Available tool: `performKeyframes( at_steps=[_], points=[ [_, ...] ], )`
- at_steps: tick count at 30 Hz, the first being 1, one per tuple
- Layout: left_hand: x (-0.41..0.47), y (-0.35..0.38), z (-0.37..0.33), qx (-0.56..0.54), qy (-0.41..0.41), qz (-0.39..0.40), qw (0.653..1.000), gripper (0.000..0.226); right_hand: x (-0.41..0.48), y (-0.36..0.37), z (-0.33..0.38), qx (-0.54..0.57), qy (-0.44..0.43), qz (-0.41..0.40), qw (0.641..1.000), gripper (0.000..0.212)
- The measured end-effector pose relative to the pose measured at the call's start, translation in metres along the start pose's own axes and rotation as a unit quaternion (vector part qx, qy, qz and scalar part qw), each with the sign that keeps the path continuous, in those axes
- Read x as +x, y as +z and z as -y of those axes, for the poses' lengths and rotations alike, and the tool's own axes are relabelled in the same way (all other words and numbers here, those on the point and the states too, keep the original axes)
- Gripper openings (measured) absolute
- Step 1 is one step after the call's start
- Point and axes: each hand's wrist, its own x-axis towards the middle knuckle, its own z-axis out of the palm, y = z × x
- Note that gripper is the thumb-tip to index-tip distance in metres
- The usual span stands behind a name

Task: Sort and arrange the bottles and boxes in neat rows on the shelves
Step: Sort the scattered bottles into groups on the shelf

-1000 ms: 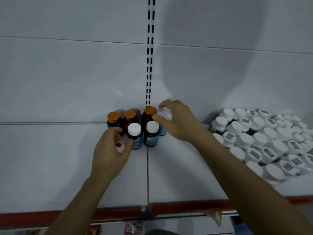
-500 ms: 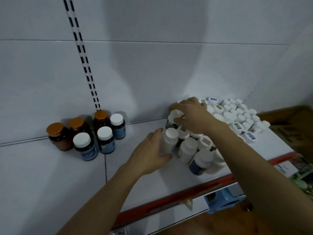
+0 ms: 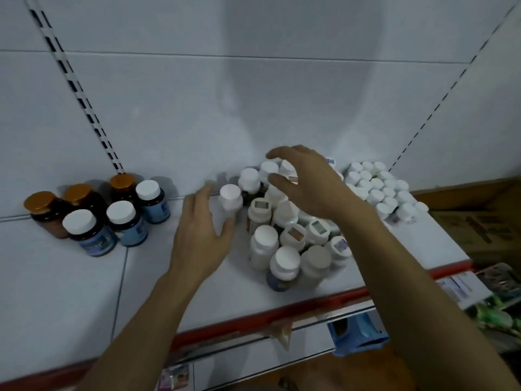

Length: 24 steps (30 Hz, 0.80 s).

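Note:
On the white shelf point(image 3: 70, 292), three amber gold-capped bottles point(image 3: 77, 197) stand at the left in a back row. Three white-capped blue-label bottles point(image 3: 124, 222) stand in front of and beside them. A loose cluster of white-capped bottles point(image 3: 284, 244) fills the middle, and smaller white bottles point(image 3: 377, 187) sit packed at the back right. My left hand point(image 3: 203, 238) lies open just left of a white bottle point(image 3: 231, 198), thumb tip at its base. My right hand point(image 3: 307, 184) hovers over the cluster's back with fingers spread and loosely curved, gripping nothing that I can see.
The shelf's red front edge point(image 3: 253, 317) runs along the bottom. A slotted upright point(image 3: 84, 108) runs up the back wall behind the left group. Below the shelf hangs a blue object point(image 3: 358, 337). A cardboard box point(image 3: 479, 221) and coloured packages point(image 3: 496, 300) sit at the right.
The view swung right from the left group to the cluster. Both hands left the sorted bottles and came to the cluster. My left hand has since loosened from the white bottle.

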Motion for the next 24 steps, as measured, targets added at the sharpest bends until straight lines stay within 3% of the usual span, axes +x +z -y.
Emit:
performKeyframes(
  at_steps=[2, 4, 8, 12, 16, 20, 24],
  points=[
    [-0.011, 0.004, -0.028, 0.003, 0.043, -0.033, 0.999, 0.046, -0.037, -0.019, -0.022, 0.008, -0.004, -0.038, 0.999, 0.035],
    [-0.018, 0.007, -0.060, 0.029, 0.090, -0.006, 0.996, 0.039, -0.073, -0.033, -0.048, 0.015, 0.012, -0.075, 0.997, 0.034],
    [-0.044, 0.028, -0.106, 0.147, 0.139, 0.105, 0.974, 0.079, -0.132, -0.041, -0.103, 0.091, 0.059, -0.134, 0.985, 0.047],
    [-0.062, 0.067, -0.116, 0.333, 0.101, 0.158, 0.924, 0.112, -0.152, -0.013, -0.128, 0.136, 0.023, -0.035, 0.990, 0.080],
    [-0.054, 0.074, -0.107, 0.356, 0.072, 0.134, 0.922, 0.114, -0.148, 0.005, -0.134, 0.149, 0.009, -0.027, 0.988, 0.100],
    [-0.042, 0.060, -0.098, 0.360, 0.051, 0.127, 0.923, 0.109, -0.142, 0.018, -0.123, 0.186, -0.012, -0.016, 0.982, 0.103],
    [-0.037, 0.047, -0.097, 0.344, 0.017, 0.173, 0.923, 0.124, -0.141, 0.020, -0.121, 0.208, -0.013, -0.014, 0.978, 0.097]
  ],
)
